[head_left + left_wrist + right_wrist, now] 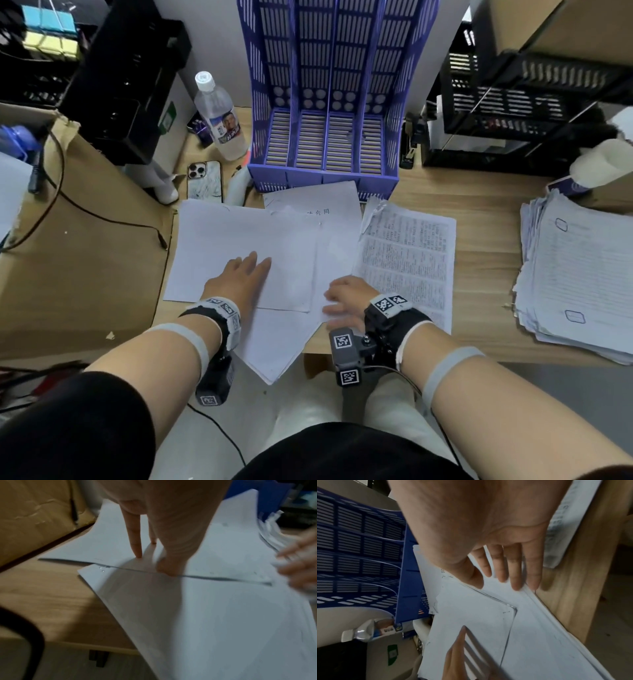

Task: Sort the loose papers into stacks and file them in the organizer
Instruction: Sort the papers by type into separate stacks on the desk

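Note:
Loose white sheets overlap on the wooden desk in front of the purple organizer (325, 137). My left hand (251, 267) lies flat on a blank sheet (239, 233), its straight fingers (138, 551) pressing down. Beside it, my right hand (337, 301) reaches left, straight fingers (517, 582) touching the edge of the tilted sheets (539, 635) underneath. One corner of those sheets (274, 353) hangs over the desk's front edge. A sheet with printed characters (322, 205) lies at the organizer's foot. To the right is a densely printed page (407, 260). The organizer's slots look bare.
A thick stack of lined papers (579, 274) sits at the right. A water bottle (221, 116) and a phone (204, 180) stand left of the organizer. Cardboard (78, 257) with a black cable covers the left side. Black crates (520, 102) fill the back right.

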Demonstrator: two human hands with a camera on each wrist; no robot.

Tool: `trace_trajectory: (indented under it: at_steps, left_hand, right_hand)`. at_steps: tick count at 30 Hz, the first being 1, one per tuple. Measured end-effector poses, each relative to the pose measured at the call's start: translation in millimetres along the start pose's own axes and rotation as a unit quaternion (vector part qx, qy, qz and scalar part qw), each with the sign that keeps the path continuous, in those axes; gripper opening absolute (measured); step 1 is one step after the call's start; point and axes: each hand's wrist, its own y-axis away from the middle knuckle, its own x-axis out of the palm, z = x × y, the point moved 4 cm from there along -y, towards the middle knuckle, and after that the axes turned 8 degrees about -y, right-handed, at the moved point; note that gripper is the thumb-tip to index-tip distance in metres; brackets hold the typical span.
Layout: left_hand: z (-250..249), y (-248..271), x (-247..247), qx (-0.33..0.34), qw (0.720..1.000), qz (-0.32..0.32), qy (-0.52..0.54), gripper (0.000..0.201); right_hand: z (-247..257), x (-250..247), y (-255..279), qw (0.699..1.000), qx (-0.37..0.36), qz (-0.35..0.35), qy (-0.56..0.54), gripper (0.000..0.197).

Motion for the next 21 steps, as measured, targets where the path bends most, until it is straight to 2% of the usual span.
trace_trajectory:
  at_steps: [2, 7, 9, 11, 13, 15, 16, 18, 20, 21]
  left_hand:
    - [6, -1, 4, 0.004, 1.000, 0.003, 0.018, 0.107]
    - [7, 0, 11, 0.015, 1.000, -0.002, 0.017, 0.110]
    - [4, 0, 15, 0.022, 0.999, 0.000, 0.027, 0.112]
    - [1, 2, 18, 0.034, 0.999, -0.003, 0.032, 0.111]
    - [0, 3, 21, 0.042, 0.998, -0.022, 0.052, 0.102]
    - [4, 2, 23, 0.036, 0.994, -0.048, 0.095, 0.085]
    - [9, 3, 21, 0.028, 0.987, -0.079, 0.135, 0.076]
    - [21, 7, 12, 0.008, 0.956, -0.151, 0.251, 0.056]
    - [37, 14, -2, -0.043, 0.912, -0.207, 0.352, 0.033]
    - [43, 17, -13, -0.063, 0.892, -0.213, 0.393, 0.027]
  right_hand:
    - [-6, 2, 1, 1.000, 0.020, 0.014, -0.019, 0.004]
    - [-9, 16, -3, 0.998, 0.008, 0.026, -0.062, 0.006]
    - [-5, 30, -8, 1.000, -0.009, 0.009, -0.006, 0.017]
    - [3, 40, -12, 0.992, -0.049, -0.022, 0.112, 0.026]
    - [17, 51, -9, 0.973, -0.094, -0.031, 0.206, 0.016]
    - [31, 58, -1, 0.966, -0.126, -0.023, 0.225, 0.008]
    - [38, 60, 3, 0.971, -0.137, -0.016, 0.197, 0.007]
    - [52, 61, 12, 0.987, -0.153, 0.014, 0.056, 0.004]
    - [69, 58, 23, 0.979, -0.167, 0.052, -0.106, 0.004]
    - [78, 53, 29, 0.972, -0.174, 0.058, -0.144, 0.005]
